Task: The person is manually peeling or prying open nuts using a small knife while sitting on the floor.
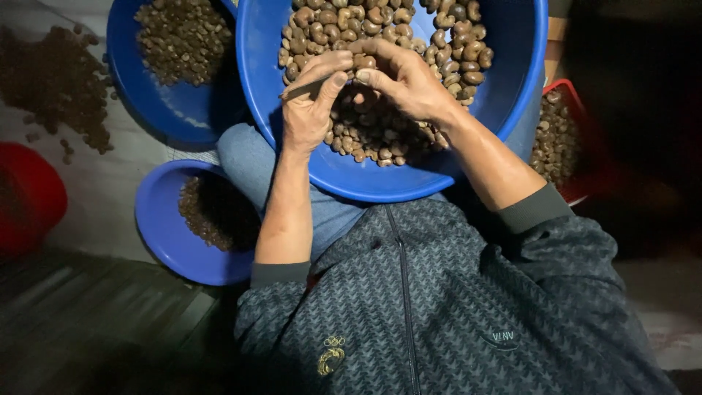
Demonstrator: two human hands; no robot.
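— What have you got there?

— A nut (365,62), pinched between the thumb and fingertips of my right hand (406,77), held just over the pile in the big basin (512,80). My left hand (311,102) is closed round a thin tool (303,90) — grey, slim, it looks like a small blade or pick, though I can't make out the tip. Both hands are closed, neither one spread.

— Why so close together?

— I'd say so the tool's end meets the nut right at my fingertips; the hands touch there, knuckle to knuckle, which steadies both. And they hang over the basin, so anything that drops lands back among the nuts.

— The basin's on your lap?

— Resting on my knees, yes, tipped toward me. Smooth blue plastic, round, deep-walled. The nuts in it are brown, curved like little kidneys, dull and a bit mottled, heaped toward the far side.

— And around you?

— Two more blue basins on my left: a far one (139,73) with darker, smaller bits, and a near one (157,227) by my thigh with a dark brown heap — shells or skins perhaps, I can't tell. Loose bits (55,80) lie scattered on the pale floor beyond. A red tub (29,197) is at the far left, and a red crate (567,91) of more nuts sits on my right, half in shadow. My sleeves are pushed up, forearms bare.
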